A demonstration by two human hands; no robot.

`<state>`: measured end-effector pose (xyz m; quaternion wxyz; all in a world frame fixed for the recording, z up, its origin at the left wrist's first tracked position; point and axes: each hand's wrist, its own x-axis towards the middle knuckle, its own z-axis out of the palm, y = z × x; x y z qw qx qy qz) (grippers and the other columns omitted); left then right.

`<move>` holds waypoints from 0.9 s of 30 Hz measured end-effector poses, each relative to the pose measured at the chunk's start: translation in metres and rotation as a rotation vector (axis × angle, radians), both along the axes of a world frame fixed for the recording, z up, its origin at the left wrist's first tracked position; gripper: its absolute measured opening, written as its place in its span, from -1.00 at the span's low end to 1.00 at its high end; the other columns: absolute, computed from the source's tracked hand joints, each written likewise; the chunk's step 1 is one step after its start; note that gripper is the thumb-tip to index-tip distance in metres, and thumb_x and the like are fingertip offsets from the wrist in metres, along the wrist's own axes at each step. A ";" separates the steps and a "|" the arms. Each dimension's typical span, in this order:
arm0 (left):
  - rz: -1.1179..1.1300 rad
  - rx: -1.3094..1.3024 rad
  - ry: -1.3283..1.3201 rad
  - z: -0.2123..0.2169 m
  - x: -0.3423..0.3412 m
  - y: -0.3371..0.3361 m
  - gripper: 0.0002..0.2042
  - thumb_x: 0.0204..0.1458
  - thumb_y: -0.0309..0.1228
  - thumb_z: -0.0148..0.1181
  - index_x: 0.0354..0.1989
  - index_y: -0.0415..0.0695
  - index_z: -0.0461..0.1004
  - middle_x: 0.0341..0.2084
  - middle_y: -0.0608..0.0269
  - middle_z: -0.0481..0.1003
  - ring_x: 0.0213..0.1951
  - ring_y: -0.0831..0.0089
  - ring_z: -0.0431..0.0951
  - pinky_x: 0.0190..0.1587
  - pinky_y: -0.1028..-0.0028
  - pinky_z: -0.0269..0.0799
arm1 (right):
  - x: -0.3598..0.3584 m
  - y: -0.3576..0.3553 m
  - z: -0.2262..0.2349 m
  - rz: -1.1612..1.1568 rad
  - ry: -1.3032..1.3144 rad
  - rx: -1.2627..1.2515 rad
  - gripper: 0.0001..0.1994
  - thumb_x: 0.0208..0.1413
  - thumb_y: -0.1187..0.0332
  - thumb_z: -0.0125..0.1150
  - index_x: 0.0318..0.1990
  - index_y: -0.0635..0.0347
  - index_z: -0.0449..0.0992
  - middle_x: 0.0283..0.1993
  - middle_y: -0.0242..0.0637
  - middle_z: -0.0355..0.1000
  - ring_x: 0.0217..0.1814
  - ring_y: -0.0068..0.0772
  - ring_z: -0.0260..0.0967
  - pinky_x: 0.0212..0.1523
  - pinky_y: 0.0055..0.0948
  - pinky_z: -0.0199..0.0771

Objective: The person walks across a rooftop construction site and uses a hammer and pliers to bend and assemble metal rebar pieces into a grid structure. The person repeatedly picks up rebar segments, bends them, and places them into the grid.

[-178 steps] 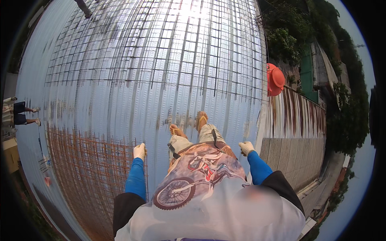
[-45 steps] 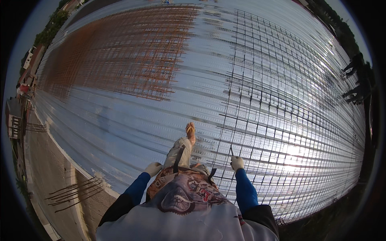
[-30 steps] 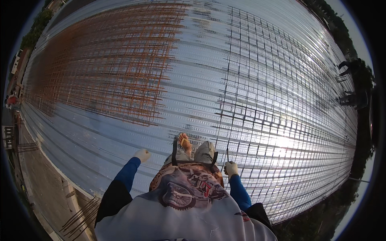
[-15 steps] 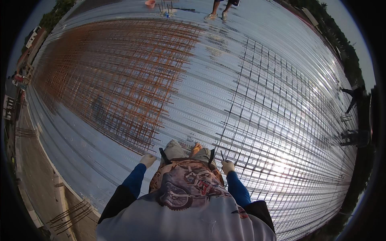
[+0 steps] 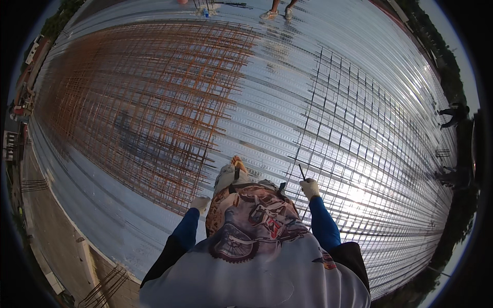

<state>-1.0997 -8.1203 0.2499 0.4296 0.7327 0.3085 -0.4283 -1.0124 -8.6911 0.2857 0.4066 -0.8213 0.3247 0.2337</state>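
Note:
My right hand [image 5: 309, 188], in a pale glove, is closed round a thin dark hand tool [image 5: 302, 171] that points up and forward. It hangs over the near left edge of a dark steel rebar mesh [image 5: 334, 123], apart from it. My left hand [image 5: 202, 204], also in a pale glove, is held low beside my shirt with its fingers curled. Nothing shows in it. It is near the close corner of a rusty brown rebar mesh [image 5: 154, 113]. Between the two meshes my foot [image 5: 239, 163] is on the ribbed metal decking [image 5: 257, 123].
Another person's legs [image 5: 277, 10] stand at the far end of the decking. Dark figures [image 5: 454, 114] are at the right rim. A blue object [image 5: 206, 12] lies at the back. Rebar ends [image 5: 105, 285] stick out by the concrete edge [image 5: 56, 226] at lower left.
The meshes and decking have shifted in view. My right hand has moved up and right with the tool. My foot now shows farther forward between the meshes.

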 end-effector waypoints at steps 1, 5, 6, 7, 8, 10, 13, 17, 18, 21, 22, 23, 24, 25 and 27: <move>0.030 -0.006 -0.043 0.007 0.041 -0.008 -0.58 0.22 -0.13 0.20 -0.04 -0.31 0.59 -0.31 0.15 0.60 -0.31 0.37 0.58 -0.23 0.29 0.49 | -0.001 0.000 -0.001 -0.011 0.045 -0.016 -0.68 0.00 0.20 0.31 -0.30 0.35 0.65 -0.58 -0.20 0.52 -0.50 -0.30 0.55 -0.43 -0.28 0.50; 0.149 -0.074 -0.234 0.027 0.165 -0.016 -0.58 0.22 -0.14 0.18 -0.05 -0.32 0.59 -0.40 0.25 0.55 -0.37 0.45 0.54 -0.27 0.38 0.46 | 0.035 0.013 0.025 -0.074 0.221 0.048 -0.70 0.01 0.25 0.27 -0.29 0.38 0.64 -0.58 -0.19 0.53 -0.50 -0.32 0.56 -0.44 -0.28 0.52; 0.149 -0.125 -0.271 0.022 0.198 -0.011 -0.57 0.22 -0.13 0.18 -0.05 -0.33 0.59 -0.42 0.28 0.54 -0.38 0.47 0.54 -0.29 0.41 0.45 | 0.051 0.020 0.043 -0.013 0.207 -0.002 -0.69 -0.01 0.26 0.26 -0.25 0.38 0.65 -0.52 -0.13 0.57 -0.47 -0.26 0.58 -0.41 -0.26 0.54; 0.139 -0.138 -0.309 0.024 0.232 -0.016 -0.58 0.23 -0.13 0.18 -0.05 -0.32 0.59 -0.42 0.29 0.54 -0.39 0.47 0.53 -0.29 0.39 0.44 | 0.057 0.013 0.033 -0.050 0.163 -0.030 -0.68 -0.03 0.26 0.27 -0.25 0.38 0.65 -0.50 -0.10 0.58 -0.46 -0.23 0.58 -0.40 -0.25 0.55; 0.132 -0.151 -0.348 0.028 0.264 -0.022 -0.58 0.23 -0.13 0.17 -0.06 -0.32 0.59 -0.42 0.31 0.54 -0.39 0.47 0.52 -0.29 0.38 0.44 | 0.061 0.007 0.023 -0.084 0.119 -0.057 -0.68 -0.04 0.26 0.27 -0.25 0.37 0.66 -0.47 -0.08 0.60 -0.45 -0.20 0.59 -0.39 -0.23 0.56; 0.110 -0.116 -0.445 0.028 0.310 -0.031 -0.59 0.24 -0.14 0.17 -0.06 -0.32 0.60 -0.42 0.33 0.55 -0.40 0.46 0.51 -0.28 0.35 0.44 | 0.083 -0.017 -0.013 0.023 0.099 -0.096 -0.70 -0.06 0.27 0.29 -0.26 0.35 0.66 -0.45 -0.07 0.61 -0.44 -0.17 0.59 -0.38 -0.22 0.56; 0.022 -0.007 -0.318 0.056 0.366 -0.047 -0.56 0.23 -0.14 0.19 -0.01 -0.34 0.59 -0.36 0.28 0.59 -0.35 0.43 0.52 -0.22 0.30 0.45 | 0.165 -0.012 0.001 -0.063 0.183 0.036 -0.78 -0.01 0.30 0.30 -0.34 0.31 0.64 -0.53 -0.15 0.55 -0.56 -0.25 0.51 -0.55 -0.24 0.44; 0.127 -0.030 -0.277 0.004 0.411 -0.074 -0.56 0.22 -0.14 0.19 -0.01 -0.34 0.57 -0.36 0.24 0.59 -0.39 0.43 0.52 -0.27 0.30 0.45 | 0.275 -0.038 -0.024 -0.255 0.180 0.192 -0.78 0.07 0.29 0.29 -0.37 0.31 0.55 -0.63 -0.27 0.41 -0.70 -0.36 0.33 -0.69 -0.32 0.26; 0.101 -0.046 -0.251 -0.018 0.420 -0.075 -0.56 0.22 -0.14 0.19 -0.01 -0.33 0.57 -0.36 0.24 0.58 -0.40 0.43 0.51 -0.29 0.30 0.45 | 0.300 -0.055 -0.038 -0.245 0.134 0.216 -0.79 0.08 0.28 0.28 -0.36 0.29 0.56 -0.62 -0.26 0.43 -0.69 -0.36 0.34 -0.68 -0.31 0.28; 0.121 0.005 -0.104 -0.037 0.454 -0.096 -0.57 0.21 -0.12 0.20 0.00 -0.30 0.57 -0.38 0.25 0.57 -0.40 0.45 0.51 -0.35 0.28 0.43 | 0.421 -0.077 -0.028 -0.086 0.235 0.023 -0.78 0.08 0.26 0.27 -0.35 0.27 0.59 -0.59 -0.22 0.48 -0.60 -0.33 0.45 -0.58 -0.25 0.39; 0.100 0.031 -0.015 -0.003 0.472 -0.122 -0.57 0.20 -0.12 0.20 0.00 -0.29 0.57 -0.38 0.26 0.56 -0.40 0.45 0.51 -0.37 0.28 0.43 | 0.438 -0.115 -0.055 -0.157 0.157 0.140 -0.74 0.09 0.24 0.26 -0.31 0.30 0.61 -0.57 -0.23 0.49 -0.57 -0.32 0.48 -0.54 -0.26 0.43; 0.100 0.079 0.052 0.030 0.506 -0.143 -0.57 0.20 -0.12 0.21 0.01 -0.28 0.57 -0.37 0.26 0.55 -0.40 0.46 0.51 -0.39 0.28 0.42 | 0.469 -0.136 -0.061 -0.117 0.128 0.083 -0.73 0.09 0.23 0.25 -0.30 0.31 0.61 -0.57 -0.25 0.49 -0.57 -0.34 0.47 -0.54 -0.28 0.42; 0.130 0.046 0.009 0.045 0.556 -0.156 -0.57 0.20 -0.12 0.20 0.01 -0.28 0.57 -0.37 0.26 0.55 -0.40 0.46 0.51 -0.39 0.29 0.42 | 0.514 -0.146 -0.061 -0.081 0.078 0.021 -0.72 0.09 0.22 0.25 -0.29 0.32 0.62 -0.56 -0.27 0.49 -0.58 -0.36 0.46 -0.54 -0.30 0.42; 0.191 0.028 0.007 0.064 0.571 -0.171 -0.57 0.20 -0.12 0.19 0.01 -0.27 0.57 -0.37 0.26 0.54 -0.41 0.46 0.50 -0.39 0.29 0.41 | 0.560 -0.149 -0.047 -0.097 0.065 0.071 -0.72 0.10 0.24 0.25 -0.27 0.34 0.61 -0.56 -0.28 0.48 -0.60 -0.40 0.42 -0.58 -0.33 0.38; 0.294 -0.013 -0.098 0.055 0.569 -0.184 -0.55 0.22 -0.11 0.17 0.04 -0.28 0.56 -0.34 0.26 0.53 -0.40 0.48 0.50 -0.37 0.32 0.42 | 0.649 -0.142 0.008 -0.066 0.033 0.195 -0.73 0.13 0.27 0.24 -0.20 0.35 0.59 -0.55 -0.31 0.46 -0.65 -0.49 0.34 -0.64 -0.42 0.28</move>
